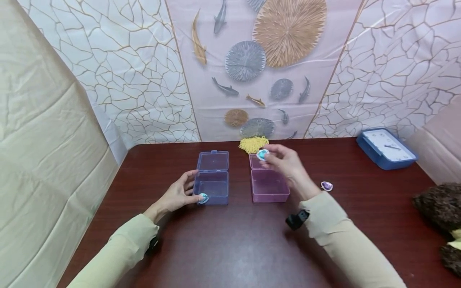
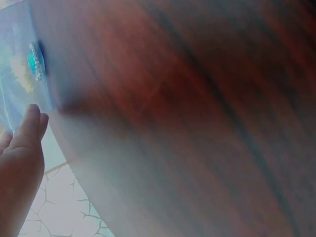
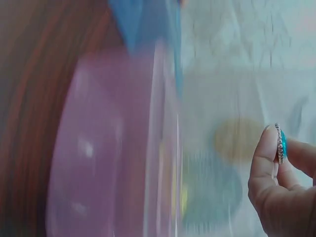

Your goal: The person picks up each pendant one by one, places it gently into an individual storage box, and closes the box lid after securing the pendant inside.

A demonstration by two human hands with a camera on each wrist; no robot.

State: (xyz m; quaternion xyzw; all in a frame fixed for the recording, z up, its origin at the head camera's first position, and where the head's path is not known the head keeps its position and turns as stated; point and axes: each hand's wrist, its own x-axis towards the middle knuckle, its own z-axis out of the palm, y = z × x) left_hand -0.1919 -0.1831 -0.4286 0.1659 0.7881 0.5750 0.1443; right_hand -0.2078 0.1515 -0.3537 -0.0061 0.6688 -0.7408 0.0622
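Turquoise and silver-rimmed, one gem [image 1: 263, 155] sits right of the frame's centre, pinched by the right hand [image 1: 289, 164] near the pink box [image 1: 270, 198]. The left hand [image 1: 174, 196], thumb and fingers spread, touches the blue box [image 1: 218, 199], left of centre. A clock [image 1: 381, 140] at right bears numerals too small to read.
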